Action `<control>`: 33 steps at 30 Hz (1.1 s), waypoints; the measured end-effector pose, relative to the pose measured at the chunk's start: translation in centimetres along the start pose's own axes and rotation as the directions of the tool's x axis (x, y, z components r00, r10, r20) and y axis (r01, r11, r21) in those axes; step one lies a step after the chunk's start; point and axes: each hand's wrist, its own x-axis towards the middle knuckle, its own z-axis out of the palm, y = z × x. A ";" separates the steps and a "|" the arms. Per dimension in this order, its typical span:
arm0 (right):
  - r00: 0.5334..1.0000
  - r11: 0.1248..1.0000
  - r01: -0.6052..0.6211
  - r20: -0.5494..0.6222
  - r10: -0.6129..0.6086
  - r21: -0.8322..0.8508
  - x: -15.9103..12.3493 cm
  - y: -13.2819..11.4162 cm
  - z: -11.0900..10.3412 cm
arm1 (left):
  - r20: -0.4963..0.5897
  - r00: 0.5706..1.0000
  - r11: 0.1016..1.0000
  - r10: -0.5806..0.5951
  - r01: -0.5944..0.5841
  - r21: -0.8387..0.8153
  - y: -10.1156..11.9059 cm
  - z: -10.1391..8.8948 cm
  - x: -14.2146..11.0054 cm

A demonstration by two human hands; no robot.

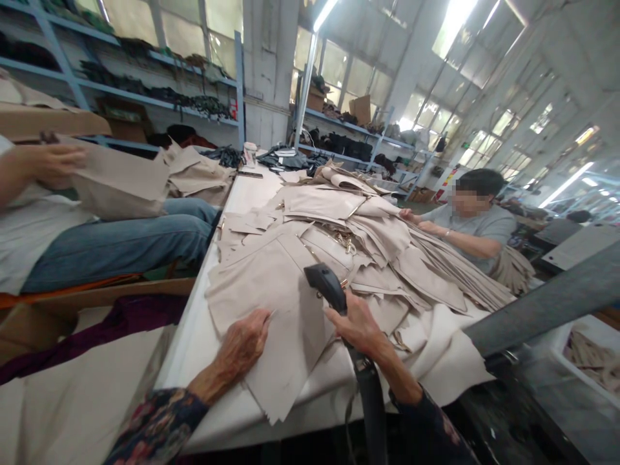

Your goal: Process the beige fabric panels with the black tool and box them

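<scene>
My left hand (245, 339) lies on a beige panel (293, 345) that looks like fabric or leather, its fingers drawn together at the panel's edge. My right hand (361, 323) is closed round a black handheld power tool (327, 284) with an angled head. The tool's head is just over the right part of the panel, and its long dark body or hose (371, 400) runs down toward me. Whether the head touches the panel I cannot tell. Beyond my hands, a heap of similar beige pieces (324, 200) spreads over the table, some with gold-coloured metal parts (346, 242).
A person in jeans (130, 248) sits at the left, holding a beige piece (121, 177). Another person (477, 219) handles stacked strips at the right. A grey metal bar (547, 310) slants across the right side. Boxes with material stand at the lower left; shelves (159, 93) line the back.
</scene>
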 end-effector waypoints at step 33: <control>0.978 0.988 0.005 0.204 -0.037 0.155 -5.3 -1.6 0.9 | 0.619 0.773 -0.076 -0.141 0.614 -0.785 -1.9 -2.6 0.7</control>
